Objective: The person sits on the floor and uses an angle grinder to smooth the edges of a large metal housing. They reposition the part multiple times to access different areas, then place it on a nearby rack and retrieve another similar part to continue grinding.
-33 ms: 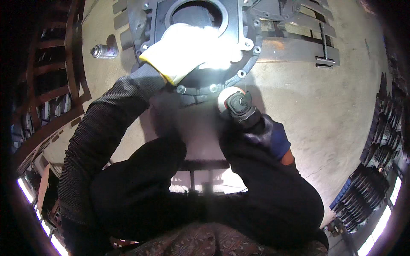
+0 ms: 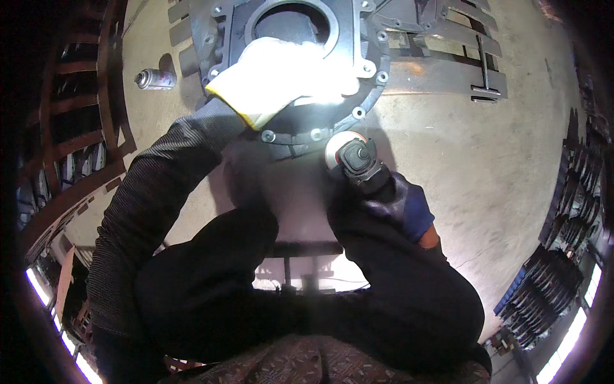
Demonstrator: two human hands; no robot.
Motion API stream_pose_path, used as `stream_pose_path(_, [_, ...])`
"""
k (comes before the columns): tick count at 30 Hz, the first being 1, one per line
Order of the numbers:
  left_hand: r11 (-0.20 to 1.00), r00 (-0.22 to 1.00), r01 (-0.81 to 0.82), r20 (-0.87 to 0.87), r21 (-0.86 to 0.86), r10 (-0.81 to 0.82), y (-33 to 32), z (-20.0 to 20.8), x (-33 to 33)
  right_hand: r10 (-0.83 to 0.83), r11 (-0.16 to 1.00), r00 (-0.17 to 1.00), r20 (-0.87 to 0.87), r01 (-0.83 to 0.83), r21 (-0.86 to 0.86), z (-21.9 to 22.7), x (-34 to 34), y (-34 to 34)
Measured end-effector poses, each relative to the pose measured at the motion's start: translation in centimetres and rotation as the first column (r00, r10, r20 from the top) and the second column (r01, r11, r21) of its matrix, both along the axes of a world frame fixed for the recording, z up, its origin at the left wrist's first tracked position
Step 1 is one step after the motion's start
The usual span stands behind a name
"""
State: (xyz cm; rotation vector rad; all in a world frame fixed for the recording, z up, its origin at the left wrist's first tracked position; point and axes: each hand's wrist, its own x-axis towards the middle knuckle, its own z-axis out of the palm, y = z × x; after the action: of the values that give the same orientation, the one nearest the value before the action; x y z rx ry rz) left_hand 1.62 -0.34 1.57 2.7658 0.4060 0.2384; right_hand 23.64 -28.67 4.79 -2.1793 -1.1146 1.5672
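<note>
The large grey cast-metal housing with a round opening and a bolt-holed rim (image 2: 348, 45) lies in front of the person, above the pale concrete floor (image 2: 473, 153); what bears it is hard to make out. Hardly anything has changed: the housing sits a touch lower and further left in view, perhaps only from a small head movement. The left hand in a white glove with a yellow edge (image 2: 281, 77) still lies over it, but glare hides whether those fingers grip. The right hand in a dark glove with a blue cuff (image 2: 400, 198) keeps its fingers closed around a compact black angle grinder with a pale disc (image 2: 361, 160), beside the rim's lower right; contact is unclear. Work therefore seems to remain at that same stretch.
</note>
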Motion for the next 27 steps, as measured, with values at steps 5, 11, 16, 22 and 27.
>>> stream_pose_path(5, [0.925, 0.995, 0.095, -0.053, 0.369, -0.081, 2.4, 1.5, -2.4, -0.119, 0.991, 0.987, -0.107, 0.124, 0.044, 1.0, 0.2, -0.4])
stream_pose_path(11, [0.970, 0.994, 0.036, -0.112, 0.241, -0.009, 3.1, 3.8, -2.3, -0.041, 0.994, 0.997, -0.066, 0.047, 0.098, -1.8, 0.9, -1.3])
stream_pose_path(16, [0.998, 0.992, -0.017, 0.128, -0.055, 0.024, 1.0, -0.5, -1.0, 0.026, 0.996, 0.996, 0.081, -0.033, 0.089, -2.9, 1.4, -1.8])
stream_pose_path(22, [0.979, 0.974, -0.012, -0.218, 0.205, 0.057, 2.6, -0.5, -4.8, -0.002, 0.992, 0.998, 0.062, -0.006, 0.123, -1.7, 0.3, -0.9])
stream_pose_path(27, [0.996, 0.934, -0.025, -0.352, 0.090, 0.055, 3.6, 1.4, -4.5, -0.110, 0.989, 0.992, -0.068, 0.116, 0.087, -0.1, -0.2, -0.7])
